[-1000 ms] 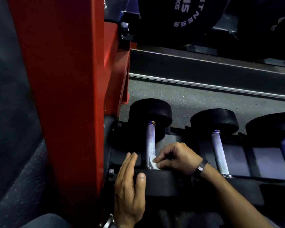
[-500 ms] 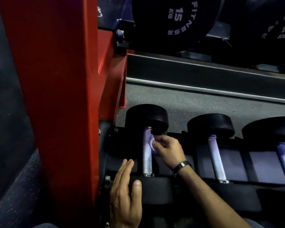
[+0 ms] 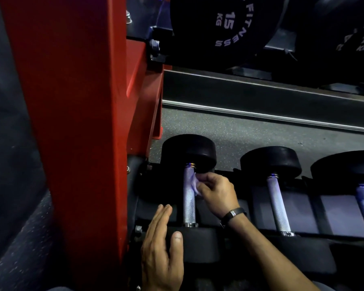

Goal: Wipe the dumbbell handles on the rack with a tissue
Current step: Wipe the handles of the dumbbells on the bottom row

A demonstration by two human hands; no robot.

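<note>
Dim gym flooring (image 3: pixel 250 135) lies behind a low rack (image 3: pixel 334 215) of black dumbbells, where the leftmost dumbbell handle (image 3: pixel 189 204) carries a white tissue (image 3: pixel 193 182) pressed against its upper right side. Pinching that tissue with curled fingers is the right hand (image 3: pixel 215 194), a dark band on its wrist. With fingers straight, the left hand (image 3: pixel 162 255) rests flat on the near dumbbell head (image 3: pixel 200 244), just beside a red upright post (image 3: pixel 72 122).

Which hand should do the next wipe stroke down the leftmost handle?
Right hand: it already pinches the tissue against the leftmost handle near its far end. The left hand lies flat on the near dumbbell head, steadying.
</note>
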